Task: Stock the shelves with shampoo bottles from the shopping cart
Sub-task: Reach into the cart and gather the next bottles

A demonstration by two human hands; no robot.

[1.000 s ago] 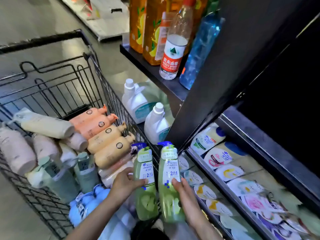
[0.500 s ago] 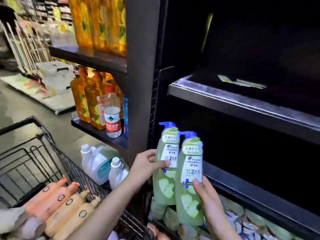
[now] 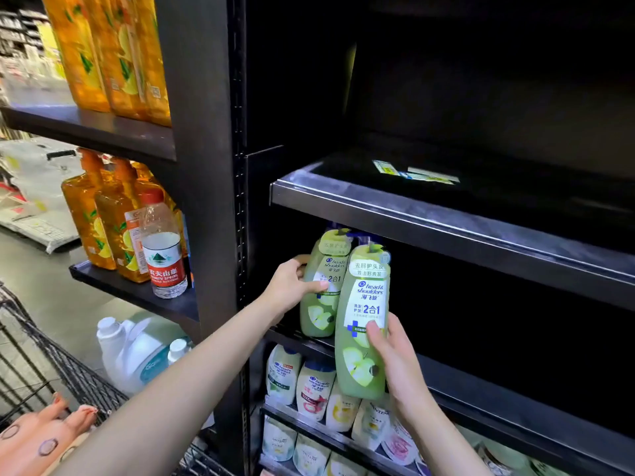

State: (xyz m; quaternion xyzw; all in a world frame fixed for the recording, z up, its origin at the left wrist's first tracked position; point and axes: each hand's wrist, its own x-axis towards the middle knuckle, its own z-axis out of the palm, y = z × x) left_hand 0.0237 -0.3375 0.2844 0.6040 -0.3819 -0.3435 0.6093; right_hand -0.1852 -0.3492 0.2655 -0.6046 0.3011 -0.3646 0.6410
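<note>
The left hand [image 3: 292, 286] holds one shampoo bottle [image 3: 321, 286] upright at the left end of the middle shelf [image 3: 515, 393], its base on the front edge. The right hand [image 3: 395, 352] holds a second bottle [image 3: 364, 324] just right of the first and before it, out past the shelf's front edge. Above them is the upper shelf [image 3: 446, 221]. Below, pouches [image 3: 314, 389] stand in rows. At the left, a water bottle [image 3: 161, 249] stands on the side shelf [image 3: 137, 290], near its front edge. The shopping cart [image 3: 62, 369] is at the lower left.

Head-worn view, forward-down, close to dark shelves [image 3: 446, 228].
</note>
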